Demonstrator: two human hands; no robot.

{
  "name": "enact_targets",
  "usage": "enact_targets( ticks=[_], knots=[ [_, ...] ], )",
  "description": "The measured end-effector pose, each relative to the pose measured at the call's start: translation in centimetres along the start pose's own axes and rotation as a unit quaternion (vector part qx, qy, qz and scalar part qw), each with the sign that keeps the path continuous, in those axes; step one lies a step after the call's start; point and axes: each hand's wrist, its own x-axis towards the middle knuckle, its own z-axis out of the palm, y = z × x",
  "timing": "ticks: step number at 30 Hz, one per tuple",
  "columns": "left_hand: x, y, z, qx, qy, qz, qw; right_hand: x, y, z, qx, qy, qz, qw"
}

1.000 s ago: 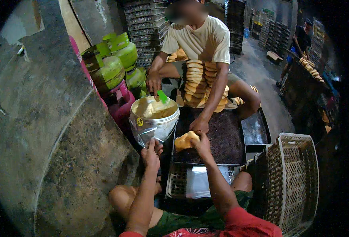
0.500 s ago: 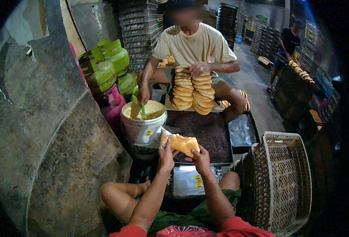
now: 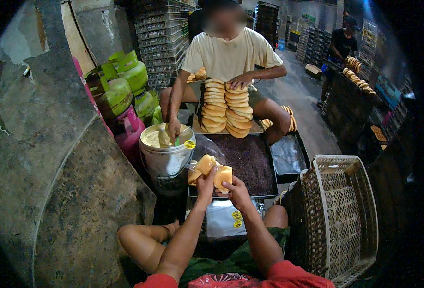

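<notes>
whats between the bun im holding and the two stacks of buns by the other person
In the head view, the dark tray filled with brown sprinkles lies between the bun in your hands and the stacks of buns; nothing else sits on that stretch.

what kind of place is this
Probably a small bakery workshop: stacks of round buns beside a co-worker, walls of stacked plastic crates, green gas cylinders, and both hands holding a bun.

- The bread in the grip is golden yellow with a paler cut face.
- Just beyond the grip, the tray holds dark brown sprinkles.
- Left of the grip, the bucket is white, its filling cream.
- Right of the grip, the crate is beige lattice.
- Farther left, the gas cylinders are green.
</notes>
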Motion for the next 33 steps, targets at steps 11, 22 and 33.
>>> enact_targets(
  ticks=[11,22,33],
  knots=[
    [0.6,1.0,0.7,-0.250,0.177,0.033,0.951,0.0,0.7,0.9,-0.059,0.015,0.013,0.998],
    [0.2,-1.5,2.7,-0.295,0.109,0.071,0.946,1.3,0.1,-0.7,-0.399,0.147,-0.143,0.894],
    [-3.9,-4.2,0.4,0.418,-0.176,0.126,0.882,1.0,-16.9,-6.6,-0.507,0.083,-0.016,0.858]
  ],
)
